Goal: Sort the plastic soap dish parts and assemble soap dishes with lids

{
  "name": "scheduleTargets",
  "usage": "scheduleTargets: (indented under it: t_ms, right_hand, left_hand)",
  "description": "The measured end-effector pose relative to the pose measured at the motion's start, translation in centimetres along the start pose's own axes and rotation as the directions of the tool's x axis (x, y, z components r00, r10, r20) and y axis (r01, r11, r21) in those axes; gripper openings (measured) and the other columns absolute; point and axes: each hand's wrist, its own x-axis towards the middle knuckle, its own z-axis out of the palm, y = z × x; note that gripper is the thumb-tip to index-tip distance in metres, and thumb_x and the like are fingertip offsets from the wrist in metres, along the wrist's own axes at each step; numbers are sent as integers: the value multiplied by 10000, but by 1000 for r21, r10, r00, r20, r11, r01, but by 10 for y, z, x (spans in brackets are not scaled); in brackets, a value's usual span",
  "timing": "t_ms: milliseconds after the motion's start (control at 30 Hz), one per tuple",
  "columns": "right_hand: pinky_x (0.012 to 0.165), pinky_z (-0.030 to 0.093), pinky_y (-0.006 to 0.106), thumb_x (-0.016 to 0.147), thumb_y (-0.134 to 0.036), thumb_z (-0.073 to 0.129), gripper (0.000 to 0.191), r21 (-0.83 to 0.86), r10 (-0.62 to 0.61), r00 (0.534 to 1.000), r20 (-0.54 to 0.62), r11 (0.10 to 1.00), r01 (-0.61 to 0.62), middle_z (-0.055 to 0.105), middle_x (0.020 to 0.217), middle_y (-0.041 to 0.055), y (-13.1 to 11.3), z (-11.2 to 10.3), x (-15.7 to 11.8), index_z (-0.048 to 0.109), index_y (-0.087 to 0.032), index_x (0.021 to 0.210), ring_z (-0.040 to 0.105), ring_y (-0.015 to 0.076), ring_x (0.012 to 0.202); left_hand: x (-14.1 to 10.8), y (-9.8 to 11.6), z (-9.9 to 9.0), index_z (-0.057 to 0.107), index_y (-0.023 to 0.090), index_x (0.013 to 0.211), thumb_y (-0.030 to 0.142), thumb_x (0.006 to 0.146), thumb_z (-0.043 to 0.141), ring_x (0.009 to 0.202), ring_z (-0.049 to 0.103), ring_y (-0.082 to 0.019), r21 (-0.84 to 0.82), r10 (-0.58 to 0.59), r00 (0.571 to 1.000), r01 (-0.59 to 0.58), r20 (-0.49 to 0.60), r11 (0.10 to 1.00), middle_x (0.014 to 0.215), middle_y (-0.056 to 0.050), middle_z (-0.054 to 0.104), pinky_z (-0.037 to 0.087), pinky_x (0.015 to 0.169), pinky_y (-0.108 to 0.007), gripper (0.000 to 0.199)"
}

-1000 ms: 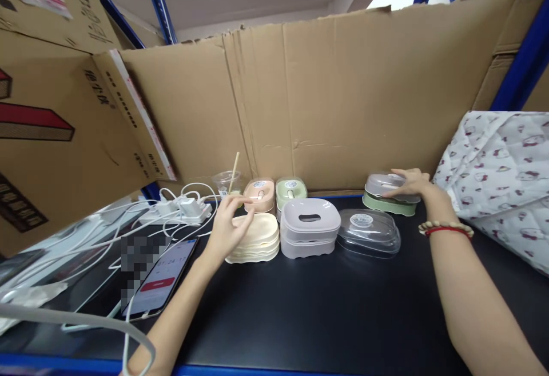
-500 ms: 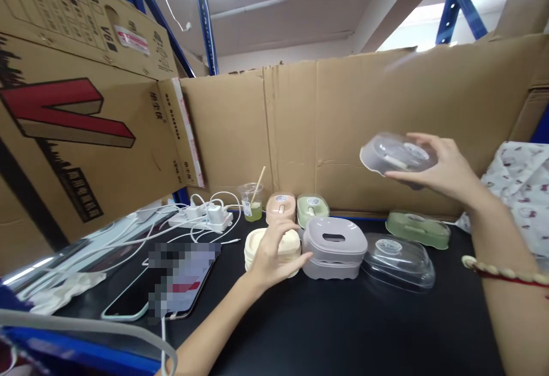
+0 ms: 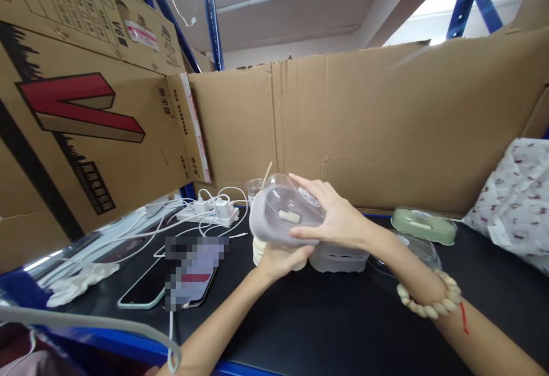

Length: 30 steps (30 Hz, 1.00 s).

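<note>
My right hand (image 3: 330,210) grips a grey soap box (image 3: 266,222) with a clear domed lid, held tilted above the table. A pale bar-shaped piece and a round white label show on it. Just under the box is my left hand (image 3: 278,262), its thumb stretched out; the box hides its other fingers, and I cannot tell whether they touch it. Behind that hand stands a stack of cream soap boxes (image 3: 258,250), mostly covered. Grey soap box parts (image 3: 338,260) sit stacked to the right, with a clear lid (image 3: 418,250) beyond my right forearm.
A green lidded box (image 3: 424,224) lies at the back right beside a white patterned bag (image 3: 514,204). To the left are two phones (image 3: 143,287), white cables and a power strip (image 3: 186,214). A plastic cup (image 3: 254,186) stands before the cardboard wall (image 3: 386,130).
My right hand has carried the grey soap box from the upper right down and left, to just above my left hand. The view has shifted slightly.
</note>
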Motion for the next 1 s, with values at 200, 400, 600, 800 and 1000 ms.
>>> scheduleTargets:
  t_ms: [200, 400, 600, 800, 1000]
  right_hand:
    - [1063, 240, 518, 725, -674, 509, 914, 92, -20, 999, 34, 996, 17, 204, 1470, 80, 13, -15, 0, 123, -289, 1458, 249, 291, 1323]
    - [1073, 274, 490, 588, -686, 610, 1195, -184, 407, 911, -60, 893, -411, 127, 1495, 138, 51, -82, -25, -12, -180, 1474, 192, 354, 1350]
    - [1007, 388, 433, 517, -482, 717, 862, -585, 832, 495, 250, 537, -607, 408, 1375, 141, 86, -108, -34, 499, -131, 1274, 400, 333, 1249]
    - [891, 445, 520, 365, -382, 790, 691, -623, 865, 430, 258, 489, -610, 503, 1296, 110, 95, -84, -24, 637, -222, 1020, 458, 382, 1182]
    - [943, 409, 530, 371, -412, 810, 810, -589, 847, 438, 301, 526, -613, 478, 1317, 123, 92, -87, -25, 605, -220, 1131, 447, 385, 1191]
  left_hand:
    - [2, 8, -6, 579, 178, 1056, 618, 627, 545, 1197, 471, -281, -71, -200, 956, 189, -214, 979, 1110, -80, 615, 356, 1052, -431, 616]
    - [15, 2, -15, 450, 115, 1238, 632, 623, 533, 1301, 351, -275, -296, -279, 883, 170, -378, 940, 1350, -117, 438, 265, 1108, -389, 807]
    - [17, 7, -10, 368, 90, 1309, 585, 554, 624, 1301, 339, -309, -382, -343, 889, 216, -304, 898, 1397, -140, 375, 303, 1085, -410, 939]
    - [17, 6, -10, 372, 135, 1315, 559, 594, 630, 1303, 350, -272, -345, -345, 905, 250, -248, 905, 1396, -110, 389, 305, 1088, -383, 875]
    - [21, 22, -9, 463, 121, 1252, 553, 464, 725, 1225, 444, -291, -449, -374, 896, 239, -241, 861, 1280, -122, 515, 371, 1037, -378, 936]
